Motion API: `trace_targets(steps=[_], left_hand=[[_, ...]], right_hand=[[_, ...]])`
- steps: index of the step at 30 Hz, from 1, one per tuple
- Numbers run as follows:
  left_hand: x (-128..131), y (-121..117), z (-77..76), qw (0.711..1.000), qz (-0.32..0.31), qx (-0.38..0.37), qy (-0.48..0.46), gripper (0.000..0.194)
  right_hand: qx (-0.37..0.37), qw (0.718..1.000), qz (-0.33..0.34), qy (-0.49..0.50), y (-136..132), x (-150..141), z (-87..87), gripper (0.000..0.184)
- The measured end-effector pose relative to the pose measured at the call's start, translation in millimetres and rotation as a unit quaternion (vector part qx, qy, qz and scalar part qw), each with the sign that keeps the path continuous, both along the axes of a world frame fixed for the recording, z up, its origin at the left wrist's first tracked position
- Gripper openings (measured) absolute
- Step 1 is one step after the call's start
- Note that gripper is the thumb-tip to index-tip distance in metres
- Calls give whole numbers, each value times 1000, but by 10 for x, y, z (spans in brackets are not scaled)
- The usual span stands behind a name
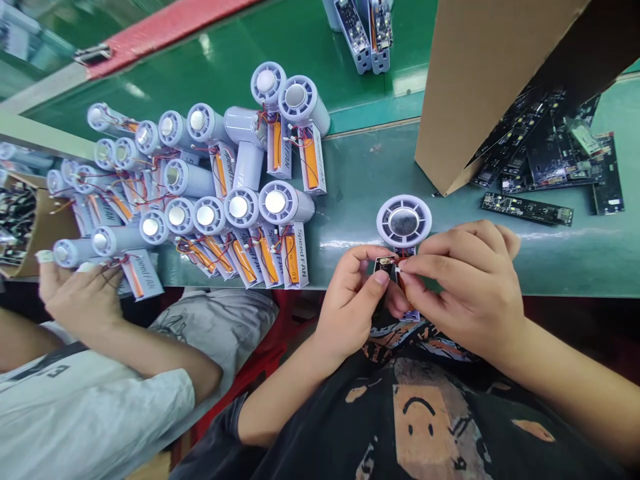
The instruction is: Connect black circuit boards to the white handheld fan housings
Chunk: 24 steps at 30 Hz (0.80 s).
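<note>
My left hand (353, 300) and my right hand (467, 280) meet close to my chest over one pale lavender hand fan (404, 222), whose round head faces up at the table's near edge. The left fingers pinch a small black circuit board (385, 267) against the fan's handle. My right thumb and forefinger are pinched together at the board's right edge, on something too small to name, beside thin red wires. Most of the fan's handle is hidden behind my fingers.
Several fans (215, 193) with orange batteries and "Speed FAN" handles lie in rows at the left. A co-worker's hand (75, 293) touches one there. A cardboard box (480, 87) stands at the back right, beside black circuit boards (555, 160). More fan handles (367, 33) lie at the top.
</note>
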<state>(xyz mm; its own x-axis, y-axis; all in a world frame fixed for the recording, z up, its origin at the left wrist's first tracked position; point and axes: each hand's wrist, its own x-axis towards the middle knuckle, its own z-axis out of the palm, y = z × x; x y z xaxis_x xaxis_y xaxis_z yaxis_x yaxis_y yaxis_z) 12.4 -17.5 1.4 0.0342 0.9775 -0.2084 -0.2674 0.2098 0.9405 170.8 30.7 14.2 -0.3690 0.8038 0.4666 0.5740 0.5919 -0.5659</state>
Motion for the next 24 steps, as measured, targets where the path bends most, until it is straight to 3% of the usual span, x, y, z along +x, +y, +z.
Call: trace_targets(steps=[6, 13, 24], left_hand=[[-36, 3, 73, 992, 6, 55, 112, 16], [-130, 32, 178, 936, -54, 140, 320, 3], [-160, 128, 302, 914, -100, 148, 364, 16]], right_hand=[[-5, 1000, 11, 12, 16, -3, 15, 12], [28, 998, 57, 6, 20, 24, 0, 8], [23, 998, 50, 31, 41, 76, -34, 10]])
